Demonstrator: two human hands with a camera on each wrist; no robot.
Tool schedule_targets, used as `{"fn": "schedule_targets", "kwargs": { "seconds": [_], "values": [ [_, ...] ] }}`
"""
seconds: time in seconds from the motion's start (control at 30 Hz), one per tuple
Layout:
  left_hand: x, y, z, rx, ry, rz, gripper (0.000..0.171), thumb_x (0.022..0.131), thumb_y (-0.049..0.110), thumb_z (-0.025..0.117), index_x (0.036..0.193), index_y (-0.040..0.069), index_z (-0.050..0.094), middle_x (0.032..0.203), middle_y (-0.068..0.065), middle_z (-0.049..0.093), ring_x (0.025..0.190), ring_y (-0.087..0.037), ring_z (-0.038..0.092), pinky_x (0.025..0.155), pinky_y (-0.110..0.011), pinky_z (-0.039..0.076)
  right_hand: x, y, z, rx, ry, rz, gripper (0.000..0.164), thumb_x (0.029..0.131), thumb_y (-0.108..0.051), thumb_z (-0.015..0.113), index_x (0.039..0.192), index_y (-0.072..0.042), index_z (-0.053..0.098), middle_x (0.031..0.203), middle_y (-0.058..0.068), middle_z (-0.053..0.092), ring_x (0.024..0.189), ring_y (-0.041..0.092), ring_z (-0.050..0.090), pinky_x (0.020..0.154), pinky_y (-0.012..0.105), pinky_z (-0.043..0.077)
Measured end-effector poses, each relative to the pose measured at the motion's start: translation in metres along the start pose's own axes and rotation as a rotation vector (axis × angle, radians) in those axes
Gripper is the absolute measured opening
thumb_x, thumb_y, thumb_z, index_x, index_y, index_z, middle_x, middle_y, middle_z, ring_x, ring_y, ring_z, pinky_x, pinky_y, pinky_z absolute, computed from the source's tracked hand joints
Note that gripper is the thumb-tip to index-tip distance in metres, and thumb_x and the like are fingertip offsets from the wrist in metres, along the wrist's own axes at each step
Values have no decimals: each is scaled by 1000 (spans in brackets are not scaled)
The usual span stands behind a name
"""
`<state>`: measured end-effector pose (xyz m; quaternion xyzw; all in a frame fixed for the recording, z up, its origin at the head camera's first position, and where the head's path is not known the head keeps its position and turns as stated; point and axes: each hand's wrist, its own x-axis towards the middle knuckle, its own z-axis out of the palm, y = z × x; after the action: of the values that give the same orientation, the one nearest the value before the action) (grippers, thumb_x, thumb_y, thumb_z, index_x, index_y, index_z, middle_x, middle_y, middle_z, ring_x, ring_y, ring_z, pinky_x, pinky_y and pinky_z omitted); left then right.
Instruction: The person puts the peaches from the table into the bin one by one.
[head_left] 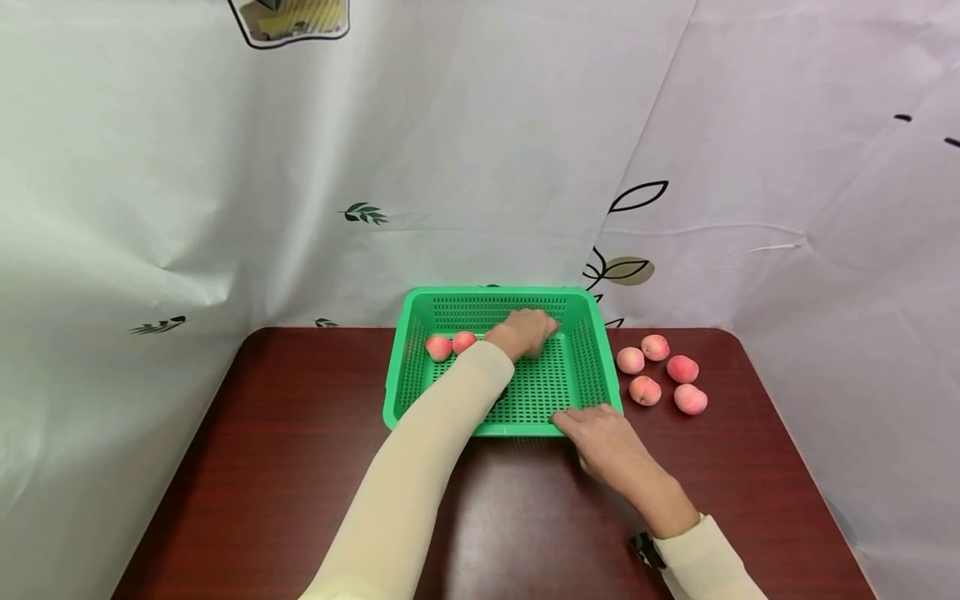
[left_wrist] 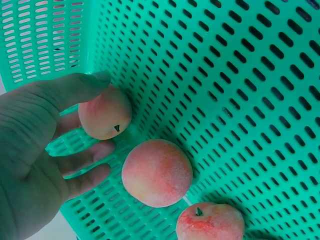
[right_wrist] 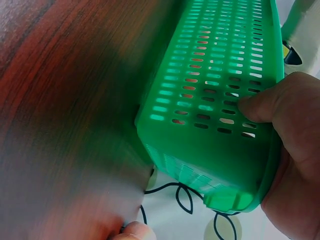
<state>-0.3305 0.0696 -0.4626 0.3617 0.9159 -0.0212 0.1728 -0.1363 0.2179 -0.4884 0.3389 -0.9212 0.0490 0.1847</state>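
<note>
A green perforated plastic basket (head_left: pixel 517 430) sits on the table near the wall. My left hand (head_left: pixel 528 331) reaches inside it, at the far right part. In the left wrist view, the thumb and fingers of the left hand (left_wrist: pixel 35 130) hold a peach (left_wrist: pixel 105 114) by the basket wall. A second peach (left_wrist: pixel 157 172) and a third peach (left_wrist: pixel 210 222) lie beside it. My right hand (head_left: pixel 607 442) grips the front rim near the right corner, the thumb (right_wrist: pixel 260 105) pressed on the outer wall. The head view shows two peaches (head_left: pixel 438 347) at the basket's left; my forearm hides others.
Several loose peaches (head_left: pixel 645 391) lie on the dark red wooden table (head_left: pixel 300 467), just right of the basket. White sheeting (head_left: pixel 487 167) with leaf prints hangs behind and along both sides of the table.
</note>
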Motion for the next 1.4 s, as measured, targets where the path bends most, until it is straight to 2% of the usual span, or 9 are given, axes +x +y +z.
{"fn": "schedule_targets", "kwargs": {
  "seconds": [0.1, 0.17, 0.33, 0.6, 0.77, 0.83, 0.9, 1.0, 1.4],
  "values": [
    [-2, 1, -3, 19, 19, -2, 57, 102, 6, 58, 155, 24, 46, 153, -7, 54, 127, -32, 60, 96, -42, 54, 0, 0, 1, -1, 10, -4, 28, 76, 7, 67, 89, -15, 57, 71, -4, 57, 62, 19, 59, 62, 33, 42],
    [-5, 1, -6, 23, 25, -13, 62, 103, 8, 57, 160, 25, 39, 159, -6, 48, 138, -35, 53, 107, -48, 49, 0, 0, 2, -1, 9, -3, 28, 76, 7, 66, 89, -15, 56, 70, -4, 57, 61, 19, 59, 62, 34, 43],
    [-15, 5, -21, 38, 16, -57, 68, 106, 17, 53, 166, 24, 21, 166, -7, 37, 151, -39, 37, 117, -53, 39, -1, 1, 3, -1, -2, 1, 27, 78, 7, 64, 88, -16, 55, 69, -5, 55, 61, 17, 58, 63, 34, 44],
    [-47, 14, -59, 48, 6, -56, 79, 102, 31, 62, 165, 18, 17, 168, -8, 32, 151, -33, 38, 116, -51, 41, -1, 0, 1, 1, 8, -8, 28, 77, 8, 63, 87, -16, 54, 69, -5, 55, 59, 16, 57, 61, 32, 42],
    [-81, 8, -74, -52, -28, -57, 77, 102, 39, 60, 165, 18, 21, 167, -11, 32, 129, -25, 57, 101, -40, 50, 0, -2, -1, 2, -10, 6, 29, 77, 9, 63, 87, -17, 53, 68, -6, 52, 60, 16, 56, 62, 32, 42],
    [-94, 3, -74, -51, -17, -59, 76, 102, 46, 59, 163, 17, 25, 165, -11, 35, 126, -24, 58, 100, -40, 50, -1, -2, -1, 4, -16, 14, 31, 75, 10, 63, 86, -17, 52, 67, -7, 50, 59, 16, 55, 62, 32, 43],
    [-107, -3, -72, -27, 15, -61, 78, 100, 49, 63, 162, 16, 29, 162, -11, 41, 136, -26, 53, 108, -42, 47, -1, -2, -1, 4, -23, 14, 31, 75, 10, 63, 87, -17, 53, 67, -7, 50, 60, 16, 55, 62, 33, 43],
    [-125, -13, -66, -28, 45, -83, 72, 101, 41, 62, 161, 16, 31, 162, -11, 41, 145, -31, 46, 114, -50, 43, -1, -1, -1, 6, -31, 14, 31, 76, 10, 64, 87, -17, 54, 68, -7, 52, 60, 16, 55, 62, 33, 42],
    [-194, -28, -45, -96, 166, -76, 76, 94, 47, 72, 156, 14, 41, 153, -11, 51, 137, -35, 52, 111, -54, 44, 0, -2, -3, 8, -35, 11, 31, 77, 10, 64, 88, -17, 53, 67, -7, 50, 59, 15, 55, 61, 32, 42]
  ]
}}
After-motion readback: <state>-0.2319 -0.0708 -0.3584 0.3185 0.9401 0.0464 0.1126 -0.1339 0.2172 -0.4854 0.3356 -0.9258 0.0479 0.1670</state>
